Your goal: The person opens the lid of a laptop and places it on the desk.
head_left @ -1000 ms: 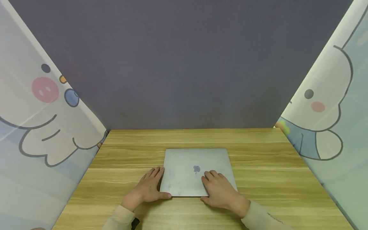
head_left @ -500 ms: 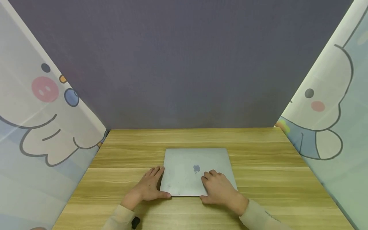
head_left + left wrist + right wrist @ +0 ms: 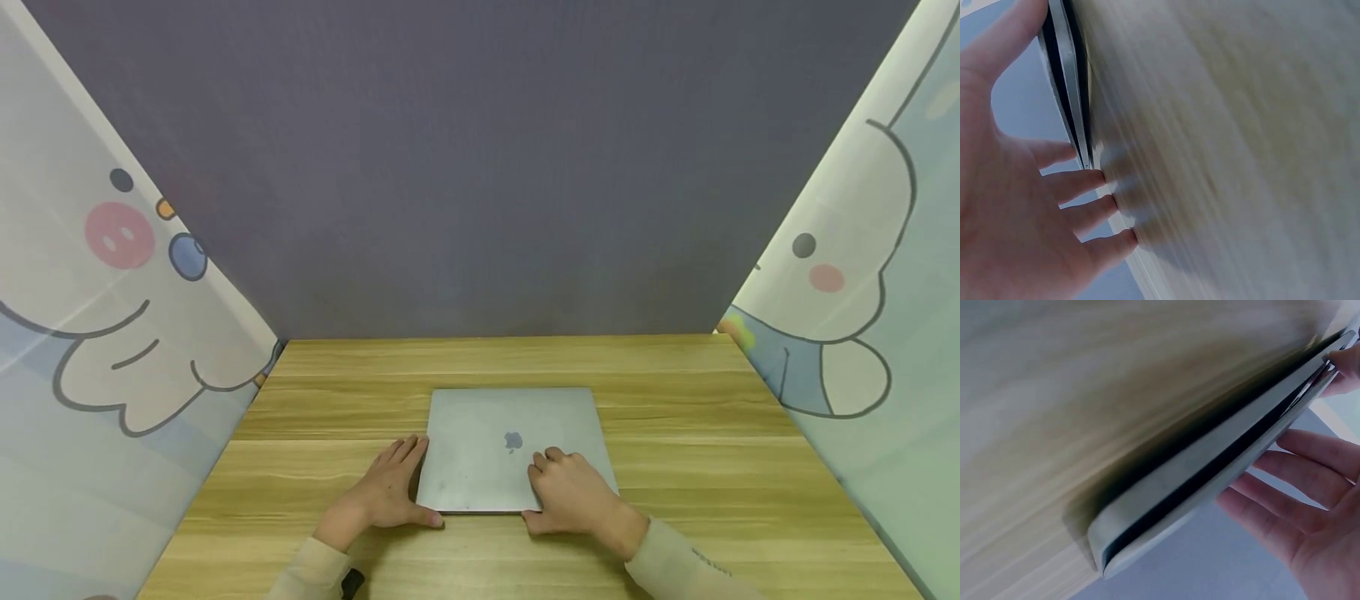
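A silver laptop [image 3: 472, 471] with an apple logo lies flat on the wooden table, front edge towards me. Its lid [image 3: 1166, 528] stands slightly apart from the base [image 3: 1175, 469], leaving a dark gap in both wrist views. My right hand [image 3: 576, 497] has bent fingers resting on the lid, and its thumb [image 3: 1344, 361] is in the gap at the front edge, pinching the lid. Along the laptop's left edge, my left hand [image 3: 384, 493] is spread, fingertips down on the table in the left wrist view [image 3: 1022, 206]. Its thumb reaches the front left corner.
Wooden tabletop [image 3: 712, 467] surrounds the laptop on all sides. A dark grey panel [image 3: 480, 167] rises at the table's back edge. Cartoon-printed curtains [image 3: 847, 367] hang on both sides. A black band [image 3: 352, 582] shows at the left sleeve.
The left thumb has drawn back slightly from the front left corner. The right fingers have shifted slightly on the lid. A dark line along the laptop's front edge shows a little more clearly.
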Demonstrator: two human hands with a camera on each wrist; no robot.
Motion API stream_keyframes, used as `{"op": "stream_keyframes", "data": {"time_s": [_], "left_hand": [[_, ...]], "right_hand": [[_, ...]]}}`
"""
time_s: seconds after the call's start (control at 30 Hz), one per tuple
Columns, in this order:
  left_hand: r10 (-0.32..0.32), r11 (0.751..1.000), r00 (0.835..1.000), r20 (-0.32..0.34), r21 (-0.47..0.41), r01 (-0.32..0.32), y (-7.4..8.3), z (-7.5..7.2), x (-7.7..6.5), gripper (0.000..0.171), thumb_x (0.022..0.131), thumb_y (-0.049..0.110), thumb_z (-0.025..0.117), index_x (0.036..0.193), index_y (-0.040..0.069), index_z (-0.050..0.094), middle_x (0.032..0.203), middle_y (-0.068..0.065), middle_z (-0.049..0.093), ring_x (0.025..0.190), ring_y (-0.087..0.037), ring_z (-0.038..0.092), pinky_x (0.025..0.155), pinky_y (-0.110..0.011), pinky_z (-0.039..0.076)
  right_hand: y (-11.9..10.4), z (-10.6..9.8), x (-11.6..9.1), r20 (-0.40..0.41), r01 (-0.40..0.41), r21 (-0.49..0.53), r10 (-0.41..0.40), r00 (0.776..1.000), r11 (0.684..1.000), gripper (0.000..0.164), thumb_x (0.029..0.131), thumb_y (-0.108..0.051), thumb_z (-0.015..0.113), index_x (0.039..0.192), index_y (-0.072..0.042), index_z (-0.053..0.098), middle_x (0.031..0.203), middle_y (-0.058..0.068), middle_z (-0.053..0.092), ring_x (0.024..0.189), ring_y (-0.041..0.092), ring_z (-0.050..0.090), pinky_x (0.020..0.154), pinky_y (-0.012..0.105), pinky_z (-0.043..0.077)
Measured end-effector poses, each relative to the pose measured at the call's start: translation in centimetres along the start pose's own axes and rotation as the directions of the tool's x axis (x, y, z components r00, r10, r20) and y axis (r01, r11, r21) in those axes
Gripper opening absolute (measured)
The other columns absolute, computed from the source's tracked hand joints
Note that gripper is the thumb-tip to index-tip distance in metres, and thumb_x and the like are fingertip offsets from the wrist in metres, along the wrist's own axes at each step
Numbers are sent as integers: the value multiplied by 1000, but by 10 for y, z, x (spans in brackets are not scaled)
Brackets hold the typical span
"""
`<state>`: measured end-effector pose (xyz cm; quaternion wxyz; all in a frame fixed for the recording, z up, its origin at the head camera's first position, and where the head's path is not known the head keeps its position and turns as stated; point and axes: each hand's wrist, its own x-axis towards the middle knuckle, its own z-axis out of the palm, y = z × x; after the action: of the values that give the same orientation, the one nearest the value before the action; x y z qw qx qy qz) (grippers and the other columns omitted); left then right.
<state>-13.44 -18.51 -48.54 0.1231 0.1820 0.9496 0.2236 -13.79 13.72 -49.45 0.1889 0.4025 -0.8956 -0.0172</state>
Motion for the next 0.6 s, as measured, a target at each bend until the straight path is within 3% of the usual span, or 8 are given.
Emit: {"op": "stream_keyframes", "data": {"time_s": [0.6], "left_hand": [[-7,999,1000,18,-48,8,-3,-3,-4,127,71,61,85,158,-7,22,162,-31,21,150,-51,16,119,-66,16]], "right_hand": [[7,-5,6,32,26,-1,-26,999,1000,50,69,-60,75,62,-16,54,67,-5,57,58,16,53,41,31,45]]}}
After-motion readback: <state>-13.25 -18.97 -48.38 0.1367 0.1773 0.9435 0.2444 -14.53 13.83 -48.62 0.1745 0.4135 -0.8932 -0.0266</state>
